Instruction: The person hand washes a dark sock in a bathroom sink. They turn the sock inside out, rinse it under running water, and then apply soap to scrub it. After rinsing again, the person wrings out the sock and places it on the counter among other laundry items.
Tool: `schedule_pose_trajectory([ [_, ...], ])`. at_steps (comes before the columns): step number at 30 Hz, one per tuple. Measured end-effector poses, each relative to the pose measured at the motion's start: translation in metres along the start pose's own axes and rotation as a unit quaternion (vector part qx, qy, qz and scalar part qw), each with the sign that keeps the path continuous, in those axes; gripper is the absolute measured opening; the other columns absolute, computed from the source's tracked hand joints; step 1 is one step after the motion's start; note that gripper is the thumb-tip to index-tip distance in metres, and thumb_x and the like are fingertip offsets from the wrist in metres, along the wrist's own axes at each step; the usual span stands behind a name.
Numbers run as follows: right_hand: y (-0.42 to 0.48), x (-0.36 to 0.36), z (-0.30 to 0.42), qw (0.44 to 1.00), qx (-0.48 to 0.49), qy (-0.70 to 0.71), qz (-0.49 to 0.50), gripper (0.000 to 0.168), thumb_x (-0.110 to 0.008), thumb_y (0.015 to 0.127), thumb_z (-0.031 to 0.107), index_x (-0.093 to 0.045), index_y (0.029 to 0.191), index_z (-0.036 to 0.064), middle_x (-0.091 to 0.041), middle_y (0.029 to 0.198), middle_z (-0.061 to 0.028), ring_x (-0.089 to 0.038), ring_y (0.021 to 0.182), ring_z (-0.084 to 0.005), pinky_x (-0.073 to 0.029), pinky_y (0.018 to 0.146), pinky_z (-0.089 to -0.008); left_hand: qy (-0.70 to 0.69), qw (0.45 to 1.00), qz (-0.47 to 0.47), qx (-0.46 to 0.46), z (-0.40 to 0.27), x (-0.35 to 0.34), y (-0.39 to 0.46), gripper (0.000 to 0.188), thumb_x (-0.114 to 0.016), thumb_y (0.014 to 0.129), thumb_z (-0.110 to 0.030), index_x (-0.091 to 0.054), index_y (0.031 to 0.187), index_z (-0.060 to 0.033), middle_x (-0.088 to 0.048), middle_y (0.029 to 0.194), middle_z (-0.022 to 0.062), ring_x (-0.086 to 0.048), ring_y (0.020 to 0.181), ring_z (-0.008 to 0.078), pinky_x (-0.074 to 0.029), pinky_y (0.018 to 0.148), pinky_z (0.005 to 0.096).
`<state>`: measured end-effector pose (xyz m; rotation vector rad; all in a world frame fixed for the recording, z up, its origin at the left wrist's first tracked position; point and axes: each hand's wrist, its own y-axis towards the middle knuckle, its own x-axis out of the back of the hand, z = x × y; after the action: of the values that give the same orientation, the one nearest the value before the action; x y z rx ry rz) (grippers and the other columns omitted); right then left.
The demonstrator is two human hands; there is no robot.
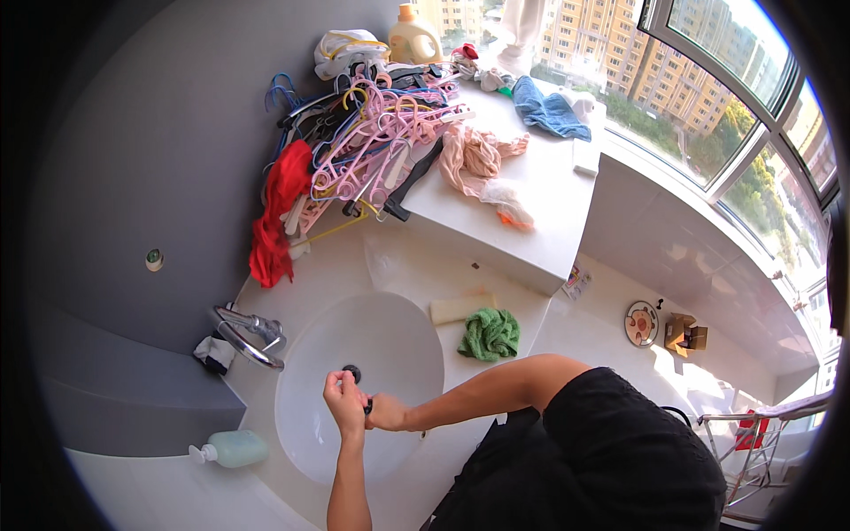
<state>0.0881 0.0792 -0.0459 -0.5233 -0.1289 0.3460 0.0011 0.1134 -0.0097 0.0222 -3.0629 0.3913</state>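
Over the white washbasin [398,338], my left hand [343,398] is raised with its fingers curled; whether anything lies inside them is hidden. My right hand [387,411] meets it from the right, its fingers closed around a small black object [368,405] beside the left hand. Just above the left hand is the black drain [352,373]. A chrome faucet [249,335] stands at the basin's left rim. Right of the basin, a crumpled green cloth [490,334] lies near a folded pale yellow cloth [461,308].
A pump bottle [238,449] lies at lower left. Behind the basin, a hanger pile [378,139], red cloth [282,212], pink cloth [475,159], blue cloth [548,111] and detergent jug [414,40] crowd a raised white cabinet [524,249]. A small open carton [685,334] sits right.
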Motion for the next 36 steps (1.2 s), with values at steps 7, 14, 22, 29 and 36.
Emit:
schedule_pose_trajectory([
  [7,0.009,0.013,-0.03,0.982,0.018,-0.162,-0.092,0.036,-0.058,0.073,0.034,-0.06,0.086,0.001,-0.064,0.082,-0.0168,-0.061,0.08,-0.0356,-0.048,0.067,-0.0436,0.209,0.949,-0.207,-0.114,0.111,-0.017,0.042,0.018,-0.042,0.092,-0.012,-0.045,0.079,-0.0008,-0.043,0.057,0.0028,-0.039,0.042,0.0106,-0.039,0.04,0.0289],
  [14,0.016,0.041,-0.012,0.994,0.012,-0.106,-0.001,0.028,-0.065,0.068,0.024,-0.056,0.086,0.005,-0.062,0.078,-0.0104,-0.061,0.068,-0.025,-0.047,0.053,-0.0359,-0.084,0.996,-0.04,0.014,0.038,-0.015,0.029,0.031,-0.044,0.094,-0.03,-0.049,0.083,-0.0016,-0.049,0.064,0.0042,-0.051,0.057,0.0152,-0.044,0.056,0.0292],
  [22,-0.064,0.028,0.088,0.696,-0.086,0.547,0.457,0.018,-0.057,0.08,0.019,-0.049,0.087,0.005,-0.051,0.068,-0.0047,-0.042,0.045,-0.0081,-0.031,0.032,-0.0145,-0.492,0.842,0.219,0.02,-0.062,0.012,0.011,0.068,-0.039,0.08,-0.069,-0.052,0.115,-0.0119,-0.055,0.111,0.0094,-0.048,0.111,0.0226,-0.039,0.095,0.0474],
  [29,-0.118,-0.021,0.137,0.455,-0.052,0.725,0.515,0.021,-0.052,0.083,0.015,-0.047,0.095,-0.002,-0.043,0.067,-0.0105,-0.036,0.044,-0.0096,-0.027,0.029,-0.0148,-0.692,0.511,0.465,-0.209,-0.129,-0.011,-0.043,0.024,-0.055,0.085,-0.031,-0.058,0.097,-0.0094,-0.055,0.09,0.0027,-0.053,0.089,0.019,-0.04,0.09,0.051],
  [36,-0.115,-0.002,0.119,0.581,-0.065,0.593,0.554,0.012,-0.054,0.083,0.017,-0.046,0.077,0.01,-0.041,0.059,0.0018,-0.028,0.039,-0.005,-0.019,0.031,-0.0172,-0.497,0.756,0.384,-0.183,-0.135,0.018,-0.056,0.038,-0.055,0.089,-0.023,-0.046,0.118,-0.0002,-0.052,0.058,0.0027,-0.053,0.049,0.0128,-0.053,0.055,0.0306],
])
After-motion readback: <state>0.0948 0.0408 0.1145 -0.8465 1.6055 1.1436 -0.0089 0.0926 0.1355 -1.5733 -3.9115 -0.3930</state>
